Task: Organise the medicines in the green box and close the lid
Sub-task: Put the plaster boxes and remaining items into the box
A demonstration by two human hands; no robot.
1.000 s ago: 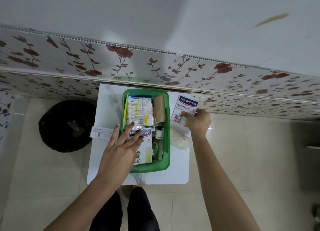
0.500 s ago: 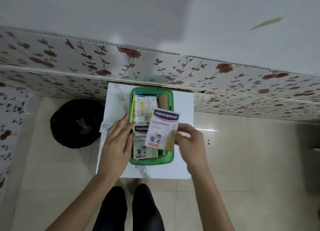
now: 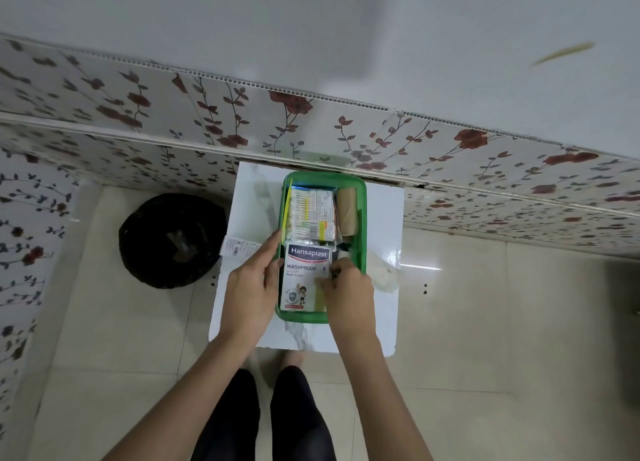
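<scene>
Resting place: green box (image 3: 362, 218) sits open on the white table (image 3: 381, 308), against the floral wall.
Hansaplast pack (image 3: 302, 280): lies flat in the box's near end.
Right hand (image 3: 346, 287): fingertips pinched on the pack's right edge.
Left hand (image 3: 251, 287): fingers extended, flat against the box's left wall.
Far end: cotton-bud pack (image 3: 311, 215), brown bandage roll (image 3: 347, 213) beside it.

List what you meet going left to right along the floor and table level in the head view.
black bin → small white carton at the table's left edge → left hand → Hansaplast box in the green box → right hand → crumpled white wrapper on the white table
</scene>
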